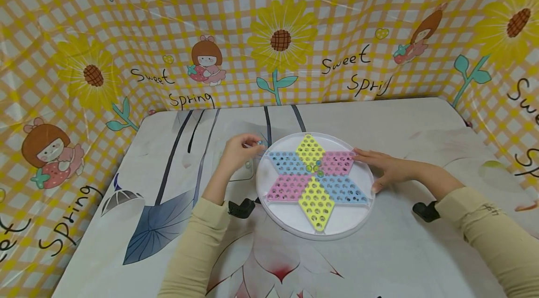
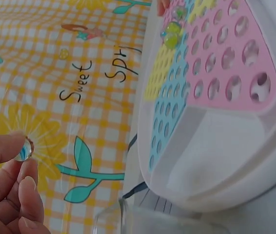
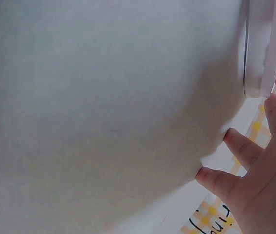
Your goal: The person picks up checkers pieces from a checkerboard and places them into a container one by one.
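My left hand (image 1: 237, 155) pinches a clear glass marble (image 2: 27, 150) with a blue swirl between thumb and fingertips, just off the left rim of a round white Chinese checkers board (image 1: 282, 216). Pink, blue and yellow holed sections form a star on this board. Near its centre sit several green and bluish marbles (image 2: 172, 40). On the opposite side, my right hand (image 1: 391, 169) touches the rim with spread fingers, holding nothing. Those fingers (image 3: 245, 146) reach along the board's edge in the right wrist view.
A clear plastic box (image 1: 242, 178) with marbles inside lies left of the board, partly hidden beneath my left forearm and hand. The table is covered by a pale cloth (image 1: 404, 260) with flower prints. A checked yellow sheet (image 1: 236, 17) hangs behind and at both sides.
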